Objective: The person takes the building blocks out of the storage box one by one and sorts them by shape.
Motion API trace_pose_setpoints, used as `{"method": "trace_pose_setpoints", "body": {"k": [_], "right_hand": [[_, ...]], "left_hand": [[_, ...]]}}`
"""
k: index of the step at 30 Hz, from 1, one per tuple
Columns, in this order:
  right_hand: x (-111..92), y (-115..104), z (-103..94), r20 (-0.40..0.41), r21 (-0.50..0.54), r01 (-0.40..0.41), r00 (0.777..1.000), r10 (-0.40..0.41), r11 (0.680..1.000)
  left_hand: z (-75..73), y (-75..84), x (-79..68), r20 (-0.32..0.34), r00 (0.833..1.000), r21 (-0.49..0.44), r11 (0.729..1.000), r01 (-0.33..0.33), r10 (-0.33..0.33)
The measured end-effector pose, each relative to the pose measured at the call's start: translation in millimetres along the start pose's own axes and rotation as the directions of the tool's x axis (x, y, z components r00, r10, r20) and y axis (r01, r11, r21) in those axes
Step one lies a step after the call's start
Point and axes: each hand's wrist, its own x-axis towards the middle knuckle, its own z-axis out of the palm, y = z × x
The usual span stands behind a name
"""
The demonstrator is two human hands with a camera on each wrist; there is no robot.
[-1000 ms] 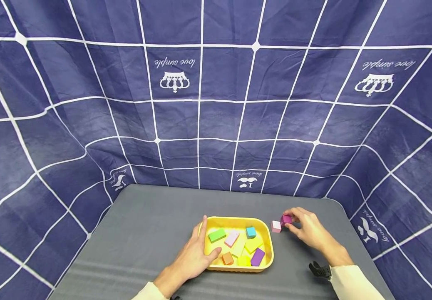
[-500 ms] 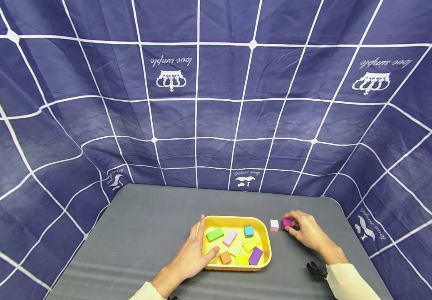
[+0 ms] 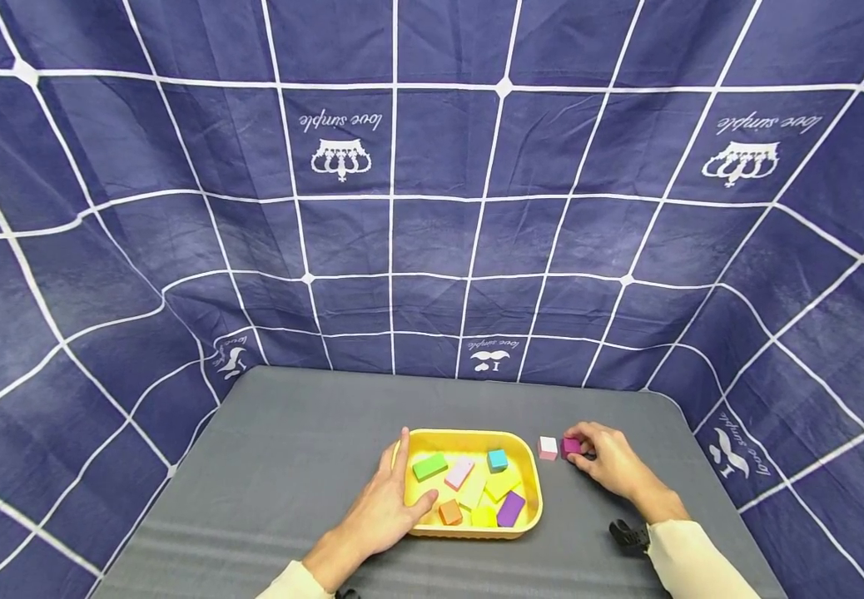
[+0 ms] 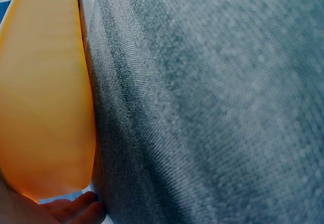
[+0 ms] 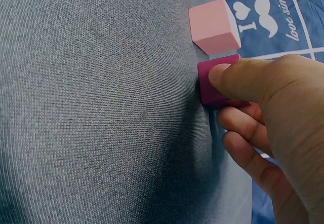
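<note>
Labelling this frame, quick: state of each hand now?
Left hand: open, resting at the left end of the yellow tray.
Right hand: closed, pinching the magenta cube.

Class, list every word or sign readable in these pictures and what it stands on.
"love simple": upside down above each crown print on the navy checked cloth.
"I", heart, "love simple": with a moustache print low on that cloth, clearest in the right wrist view.
Far-left moustache print in the head view: lettering too small and creased to read.
Blocks, yellow tray: no lettering visible.
</note>
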Motion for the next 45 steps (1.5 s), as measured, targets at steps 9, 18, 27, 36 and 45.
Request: {"method": "trace_pose_setpoints", "body": {"k": [9,18,27,36,45], "right_hand": [[-1,-4,-1.4,0.036,0.016,-0.02,0.999,0.02,1.0],[-4,-9,-8.7,0.013,-0.081,-0.019,1.0,0.02,0.997],[7,-42,-10.8,-0.012,-0.119,-0.018,1.0,0.017,0.993],[21,-78,-3.2,-0.012,-0.026,0.141,0.99,-0.142,0.99],[33,-105,11.0,0.059,-0.079,0.247,0.968,-0.243,0.966]], "left_hand": [[-1.7,-1.0,-0.4,-0.007,1.0,0.001,1.0,-0.01,0.01],[-3.3,0.0,0.5,0.006,1.0,-0.003,1.0,-0.001,0.001],[-2.7,0.3,-2.4,-0.005,1.0,0.013,1.0,-0.015,0.015],[-2.2,-0.6,-4.0,0.005,1.0,0.02,1.0,-0.002,0.002],[-3.6,-0.7,-2.0,-0.003,1.0,0.029,0.999,-0.017,0.017]]}}
